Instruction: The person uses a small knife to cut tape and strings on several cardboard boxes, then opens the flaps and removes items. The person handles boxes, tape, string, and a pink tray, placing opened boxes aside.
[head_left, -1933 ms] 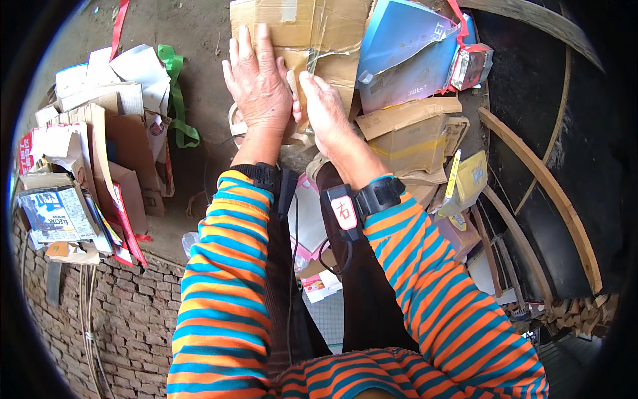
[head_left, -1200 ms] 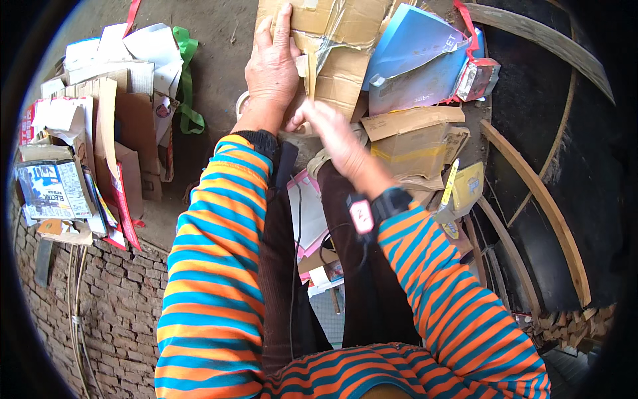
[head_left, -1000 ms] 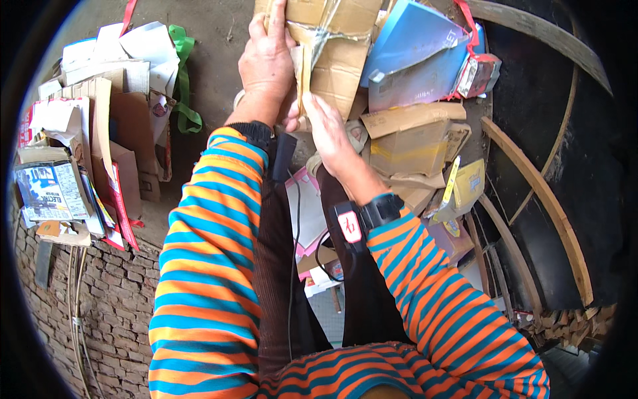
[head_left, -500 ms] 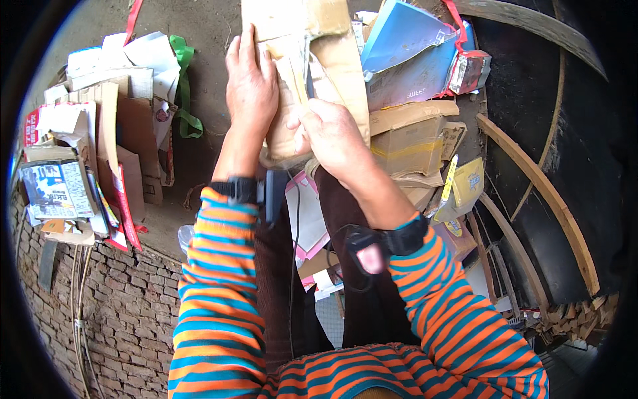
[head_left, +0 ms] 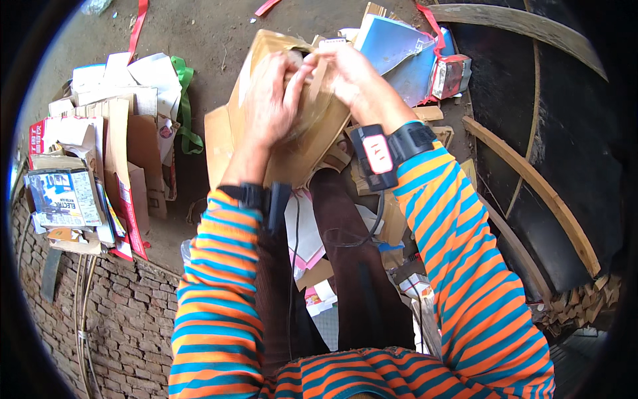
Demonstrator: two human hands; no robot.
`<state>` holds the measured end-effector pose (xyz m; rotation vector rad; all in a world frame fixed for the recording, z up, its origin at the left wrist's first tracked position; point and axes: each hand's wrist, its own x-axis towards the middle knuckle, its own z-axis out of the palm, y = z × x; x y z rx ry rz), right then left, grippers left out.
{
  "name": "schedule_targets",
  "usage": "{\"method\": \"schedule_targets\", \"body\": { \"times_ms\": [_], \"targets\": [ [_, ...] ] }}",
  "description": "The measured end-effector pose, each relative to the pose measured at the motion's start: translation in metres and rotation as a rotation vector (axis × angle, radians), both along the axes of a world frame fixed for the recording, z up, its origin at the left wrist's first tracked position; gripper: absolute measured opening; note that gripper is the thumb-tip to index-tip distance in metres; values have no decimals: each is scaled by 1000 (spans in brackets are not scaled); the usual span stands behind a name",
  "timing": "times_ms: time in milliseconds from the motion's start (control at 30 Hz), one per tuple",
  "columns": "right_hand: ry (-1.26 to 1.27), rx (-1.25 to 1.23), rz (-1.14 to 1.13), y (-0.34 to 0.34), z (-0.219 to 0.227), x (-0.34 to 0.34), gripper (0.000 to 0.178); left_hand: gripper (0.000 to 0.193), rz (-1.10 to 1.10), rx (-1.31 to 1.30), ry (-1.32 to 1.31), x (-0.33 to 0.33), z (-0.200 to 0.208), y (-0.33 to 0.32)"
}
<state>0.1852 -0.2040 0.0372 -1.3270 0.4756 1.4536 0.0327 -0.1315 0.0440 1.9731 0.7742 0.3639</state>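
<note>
A brown cardboard box [head_left: 229, 130] with clear tape on it is tilted above my knees, one panel spread to the left. My left hand [head_left: 269, 103] lies over its middle, fingers bent around a torn edge at the opening. On the far right edge, my right hand [head_left: 349, 73] grips the cardboard with thumb and fingers close to those of the left. Motion blurs the fingertips, and the hands hide part of the opening.
Flattened cartons [head_left: 129, 139] are stacked at left beside a green strap [head_left: 186, 100]. A blue box [head_left: 399, 56] stands at far right with a red ribbon. Curved wooden strips [head_left: 545, 189] lie by a black sheet [head_left: 565, 100]. Brick paving [head_left: 133, 326] is at lower left.
The cardboard has turned and opened out, with a panel now swung left. My right hand has moved up and away to its far right edge; my left stays over the middle with fingers now bent.
</note>
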Motion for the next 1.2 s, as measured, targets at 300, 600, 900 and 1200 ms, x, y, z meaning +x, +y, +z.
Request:
{"method": "schedule_targets", "body": {
  "times_ms": [300, 600, 900, 1200],
  "targets": [
    [-170, -220, 143, -36, -22, 31, 26, 22, -108, 18, 66, 53, -46, -21],
    [-256, -174, -210, -29, -53, 36, 28, 24, -165, -23, 128, 68, -59, -11],
    [-98, 77, -117, -43, -42, 65, 26, 21, -160, 69, 36, 73, -72, 3],
    [-467, -55, 550, -62, -19, 72, 15, 23, -253, 52, 164, 72, -62, 8]
  ]
}}
